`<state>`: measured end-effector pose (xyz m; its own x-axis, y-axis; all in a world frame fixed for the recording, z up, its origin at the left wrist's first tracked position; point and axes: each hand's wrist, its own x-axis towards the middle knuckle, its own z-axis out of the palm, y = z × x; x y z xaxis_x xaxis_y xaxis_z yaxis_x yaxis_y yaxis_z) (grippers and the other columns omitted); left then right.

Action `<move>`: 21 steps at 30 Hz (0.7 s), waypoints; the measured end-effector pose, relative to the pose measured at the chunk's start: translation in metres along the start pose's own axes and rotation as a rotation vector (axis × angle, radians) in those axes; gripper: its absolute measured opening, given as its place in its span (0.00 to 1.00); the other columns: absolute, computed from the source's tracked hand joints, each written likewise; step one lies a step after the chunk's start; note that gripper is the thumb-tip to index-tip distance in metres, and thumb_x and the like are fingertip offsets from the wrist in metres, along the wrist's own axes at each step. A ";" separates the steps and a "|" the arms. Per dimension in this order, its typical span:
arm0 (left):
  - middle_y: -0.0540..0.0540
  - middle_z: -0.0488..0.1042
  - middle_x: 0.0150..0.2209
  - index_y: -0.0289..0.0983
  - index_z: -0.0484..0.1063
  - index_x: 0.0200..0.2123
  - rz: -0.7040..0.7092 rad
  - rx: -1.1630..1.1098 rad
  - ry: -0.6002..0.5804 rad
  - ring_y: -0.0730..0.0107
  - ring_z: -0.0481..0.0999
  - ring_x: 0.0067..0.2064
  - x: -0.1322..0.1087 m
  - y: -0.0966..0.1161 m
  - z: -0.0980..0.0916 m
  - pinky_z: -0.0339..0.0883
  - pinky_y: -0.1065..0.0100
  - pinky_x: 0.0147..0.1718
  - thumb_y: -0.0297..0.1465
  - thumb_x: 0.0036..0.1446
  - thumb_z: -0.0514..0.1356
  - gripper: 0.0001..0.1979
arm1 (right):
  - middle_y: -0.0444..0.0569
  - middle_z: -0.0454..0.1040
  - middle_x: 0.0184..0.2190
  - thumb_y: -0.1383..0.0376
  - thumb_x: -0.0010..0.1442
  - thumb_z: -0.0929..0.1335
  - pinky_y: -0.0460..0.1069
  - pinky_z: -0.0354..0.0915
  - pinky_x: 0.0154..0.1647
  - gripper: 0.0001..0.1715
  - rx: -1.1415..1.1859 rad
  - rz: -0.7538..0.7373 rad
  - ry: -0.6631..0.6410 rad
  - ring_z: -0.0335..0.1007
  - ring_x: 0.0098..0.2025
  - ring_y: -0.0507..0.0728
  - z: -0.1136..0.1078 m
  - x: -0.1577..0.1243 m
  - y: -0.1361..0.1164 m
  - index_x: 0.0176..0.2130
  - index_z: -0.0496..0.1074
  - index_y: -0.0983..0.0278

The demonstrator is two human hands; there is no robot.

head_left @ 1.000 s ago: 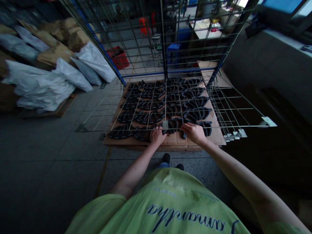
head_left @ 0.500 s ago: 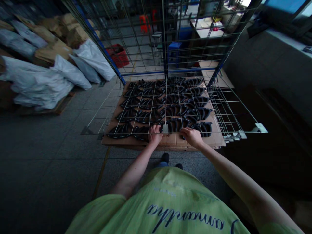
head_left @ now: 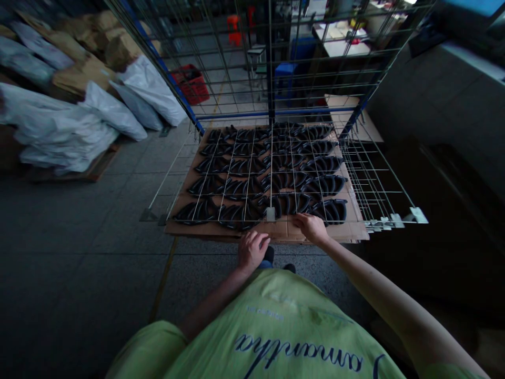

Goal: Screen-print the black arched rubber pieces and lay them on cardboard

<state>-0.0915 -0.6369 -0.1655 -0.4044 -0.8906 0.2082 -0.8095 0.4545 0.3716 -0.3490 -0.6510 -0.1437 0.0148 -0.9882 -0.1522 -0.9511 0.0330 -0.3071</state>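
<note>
A cardboard sheet (head_left: 284, 230) lies on the floor of a wire cage cart and carries rows of black curved plastic parts (head_left: 236, 185). A wire grid panel (head_left: 221, 197) lies nearly flat just over the parts, with a small metal tab (head_left: 270, 213) on its front bar. My right hand (head_left: 312, 227) is at that front bar, right of the tab, with its fingers curled onto the wire. My left hand (head_left: 252, 249) hangs clear of the panel, in front of the cardboard's near edge, with fingers loosely curled and nothing in them.
The cage's wire walls and blue posts (head_left: 272, 63) rise behind the sheet. More wire panels (head_left: 374, 184) fold out to the right beside a dark wall. White sacks (head_left: 63, 131) and cartons lie at the left, and a red crate (head_left: 191, 84) stands further back. The floor is grey tile.
My left hand has let go of the panel's front bar and drawn back toward my body. The panel has dropped lower over the parts. My right hand stays at the bar.
</note>
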 end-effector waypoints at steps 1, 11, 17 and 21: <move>0.46 0.77 0.36 0.41 0.79 0.40 0.011 -0.012 0.009 0.62 0.75 0.41 0.000 0.002 0.002 0.64 0.62 0.43 0.36 0.64 0.60 0.09 | 0.46 0.80 0.40 0.58 0.70 0.62 0.48 0.55 0.33 0.16 -0.004 -0.010 0.000 0.72 0.38 0.55 0.004 0.000 0.000 0.42 0.78 0.56; 0.46 0.78 0.33 0.41 0.78 0.36 0.101 -0.067 -0.011 0.64 0.75 0.40 0.023 0.005 0.009 0.61 0.62 0.40 0.34 0.65 0.60 0.08 | 0.50 0.74 0.35 0.68 0.68 0.64 0.53 0.50 0.40 0.16 -0.063 -0.090 0.138 0.61 0.44 0.58 0.021 -0.003 -0.004 0.31 0.77 0.61; 0.47 0.77 0.32 0.40 0.78 0.34 0.193 -0.109 -0.063 0.65 0.74 0.39 0.036 0.006 0.012 0.60 0.62 0.39 0.33 0.64 0.60 0.07 | 0.50 0.75 0.34 0.68 0.67 0.66 0.52 0.49 0.41 0.13 -0.053 -0.053 0.147 0.61 0.43 0.58 0.021 -0.006 -0.007 0.32 0.77 0.61; 0.47 0.77 0.31 0.40 0.78 0.33 0.247 -0.138 -0.077 0.65 0.73 0.38 0.041 0.003 0.010 0.61 0.62 0.40 0.32 0.64 0.60 0.07 | 0.49 0.75 0.32 0.67 0.68 0.65 0.53 0.49 0.42 0.14 -0.030 -0.010 0.210 0.61 0.42 0.58 0.025 -0.012 -0.010 0.32 0.78 0.61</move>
<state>-0.1147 -0.6719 -0.1652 -0.6179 -0.7487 0.2402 -0.6188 0.6515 0.4389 -0.3319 -0.6355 -0.1625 -0.0373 -0.9980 0.0507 -0.9600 0.0217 -0.2792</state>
